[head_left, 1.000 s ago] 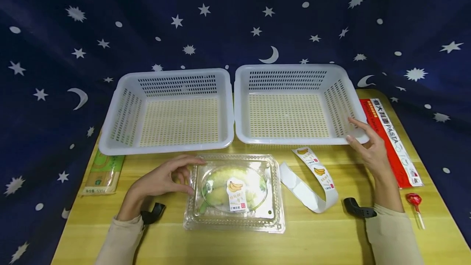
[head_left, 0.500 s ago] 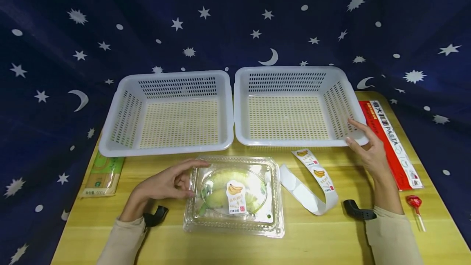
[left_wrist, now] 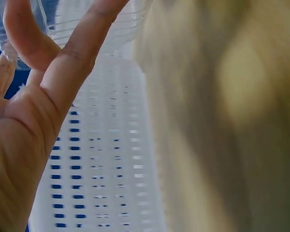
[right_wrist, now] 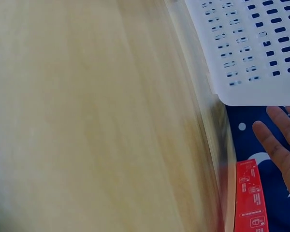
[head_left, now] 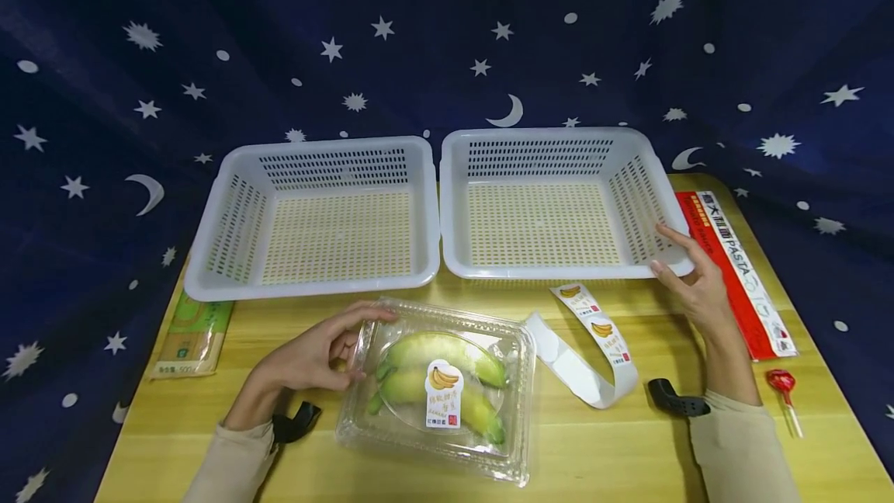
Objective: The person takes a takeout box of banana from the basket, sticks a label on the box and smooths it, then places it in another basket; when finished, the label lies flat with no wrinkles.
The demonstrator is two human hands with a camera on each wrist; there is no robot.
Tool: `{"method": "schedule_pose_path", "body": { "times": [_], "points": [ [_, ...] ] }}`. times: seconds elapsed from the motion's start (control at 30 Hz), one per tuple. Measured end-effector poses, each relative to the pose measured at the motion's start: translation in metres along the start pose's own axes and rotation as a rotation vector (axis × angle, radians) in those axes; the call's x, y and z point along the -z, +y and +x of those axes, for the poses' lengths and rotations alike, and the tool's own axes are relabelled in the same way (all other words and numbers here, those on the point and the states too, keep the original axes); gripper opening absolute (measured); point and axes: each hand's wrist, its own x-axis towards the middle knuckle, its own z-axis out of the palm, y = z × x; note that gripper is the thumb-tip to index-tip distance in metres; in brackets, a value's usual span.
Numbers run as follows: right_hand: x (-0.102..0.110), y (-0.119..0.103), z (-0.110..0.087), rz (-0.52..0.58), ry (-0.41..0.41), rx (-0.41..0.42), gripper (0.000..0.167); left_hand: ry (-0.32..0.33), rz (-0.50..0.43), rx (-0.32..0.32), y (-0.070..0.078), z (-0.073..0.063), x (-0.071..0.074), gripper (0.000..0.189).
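In the head view, my left hand point(head_left: 314, 348) grips the left side of a clear plastic clamshell box point(head_left: 513, 398), thumb low and fingers at its upper left corner. The box is tilted; greenish-yellow bananas point(head_left: 405, 386) show through the lid. A white banana label point(head_left: 444, 394) lies on the lid. The left wrist view shows the box's ribbed wall point(left_wrist: 130, 21) beyond the fingers. My right hand point(head_left: 705, 293) is at the front right corner of the right white basket point(head_left: 545, 272), fingers spread and holding nothing; in the right wrist view its fingers point(right_wrist: 270, 142) look loosely extended.
A second white basket point(head_left: 314, 286) stands at left. The strip of banana labels point(head_left: 610, 348) curls right of the box. Farther right are a red pasta pack point(head_left: 733, 278) and a red lollipop point(head_left: 781, 381). A green-and-tan packet point(head_left: 192, 336) lies at far left.
The clamshell box has turned slightly clockwise and its near side has shifted toward me, so the bananas show more clearly. The left hand keeps its grip; the right hand stays by the basket corner.
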Motion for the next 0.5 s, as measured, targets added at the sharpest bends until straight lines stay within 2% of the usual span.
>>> {"method": "schedule_pose_path", "body": {
  "times": [0.13,0.3,0.4,0.5],
  "points": [
    [0.001,0.001,-0.003,0.039,0.001,-0.001,0.058,-0.002,0.023,-0.036,0.011,0.000,-0.003,0.086],
    [0.002,0.002,-0.006,0.038,0.008,-0.008,0.057,-0.024,-0.006,-0.074,0.029,0.003,-0.002,0.086],
    [0.001,0.002,-0.004,0.017,0.017,-0.010,0.057,-0.044,-0.007,-0.136,0.041,0.009,0.005,0.087],
    [-0.003,0.003,0.001,0.035,0.018,-0.003,0.057,-0.036,0.038,-0.180,0.056,0.015,0.017,0.086]
  ]
}}
